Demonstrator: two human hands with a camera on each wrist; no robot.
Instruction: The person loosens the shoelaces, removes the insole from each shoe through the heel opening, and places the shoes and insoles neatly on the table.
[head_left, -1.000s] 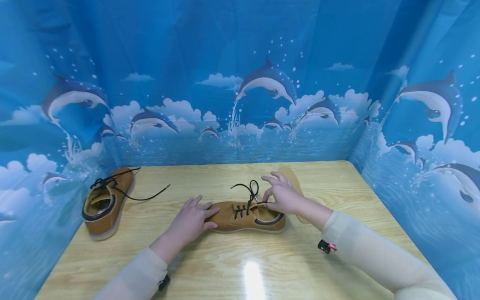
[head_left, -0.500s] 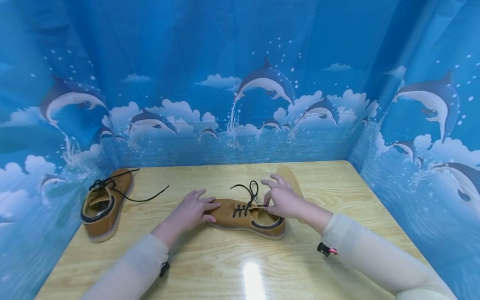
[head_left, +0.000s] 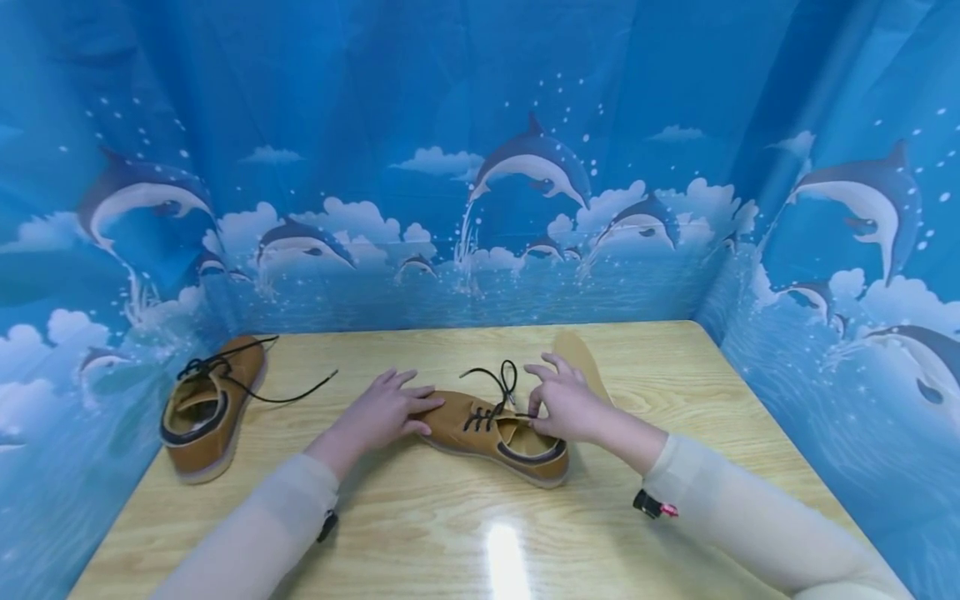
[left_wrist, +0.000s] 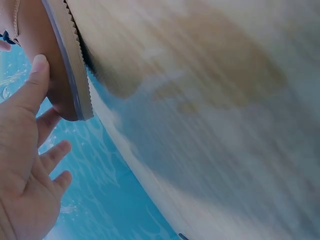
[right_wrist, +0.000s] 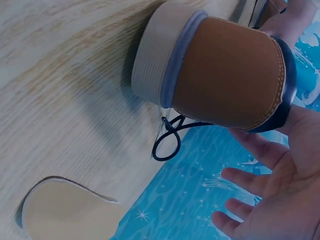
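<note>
A tan-brown low shoe (head_left: 474, 442) sits upright on the wood-grain table (head_left: 405, 525), at a slant, toe away to the left and heel nearer on the right. The left hand (head_left: 382, 414) holds it at the toe between thumb and fingers; the right hand (head_left: 572, 406) pinches the far side of its dark, padded collar (right_wrist: 288, 85). Inside the opening I can see a yellowish lining. Below the smooth upper runs a grey-blue band over a pale, ribbed sole (right_wrist: 152, 55). Black lace (right_wrist: 162, 160) crosses the front and loops out beyond the far side, one end trailing loose.
</note>
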